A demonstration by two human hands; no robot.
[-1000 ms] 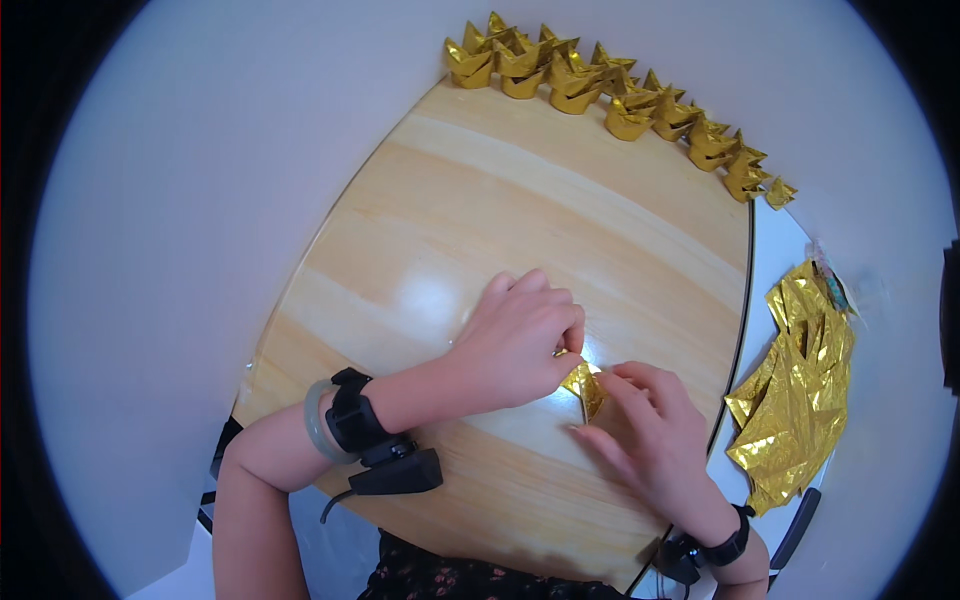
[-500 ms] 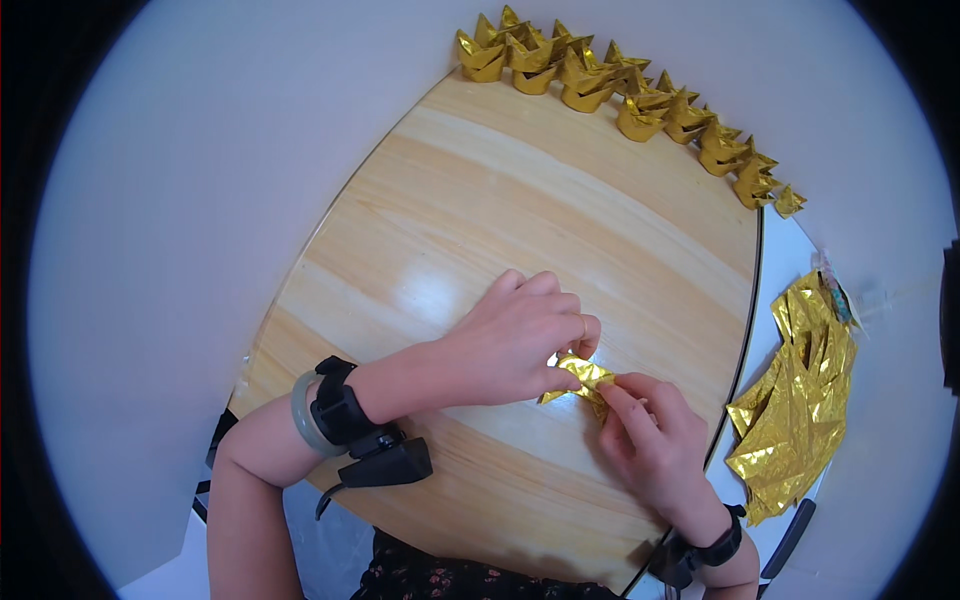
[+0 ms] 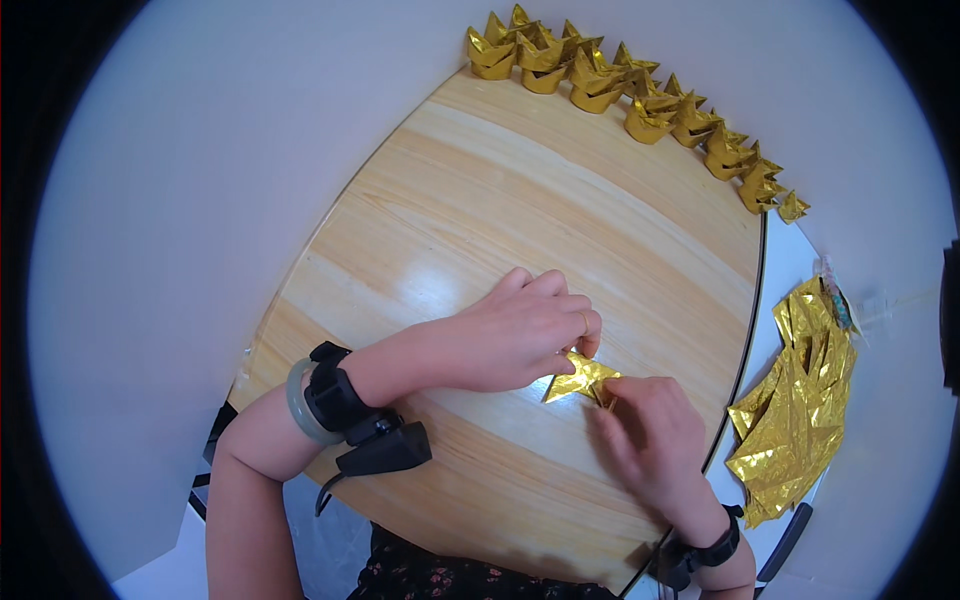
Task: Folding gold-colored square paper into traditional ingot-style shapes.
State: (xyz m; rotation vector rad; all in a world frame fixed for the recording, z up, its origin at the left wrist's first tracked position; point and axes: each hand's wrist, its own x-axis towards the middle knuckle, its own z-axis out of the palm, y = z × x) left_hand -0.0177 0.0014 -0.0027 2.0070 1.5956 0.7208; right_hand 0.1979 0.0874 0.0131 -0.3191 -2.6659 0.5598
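Gold foil [image 3: 575,383], folded into a small flat shape with pointed corners, sat between the 2 hands over the near right part of the wood-patterned bench [image 3: 450,220]. The left hand [image 3: 530,335] reached across from the left, its thumb and forefinger pinching the far edge of the foil while its other fingers were curled; a thin ring [image 3: 585,322] circled 1 finger. The right hand [image 3: 655,430] pinched the right end between thumb and fingertips. Whether the foil touched the bench, I could not tell.

A pale green bangle [image 3: 303,402] and a black wrist strap [image 3: 335,395] with a black device [image 3: 385,451] were on the left arm; another black strap [image 3: 717,550] wrapped the right wrist. Along the far edge stood a curved row of gold folded pieces [image 3: 596,92] with upright points, a smaller piece [image 3: 793,207] at its right end. To the right, past the bench's dark edge, crumpled gold sheets [image 3: 795,420] lay overlapping on a white surface [image 3: 785,255].
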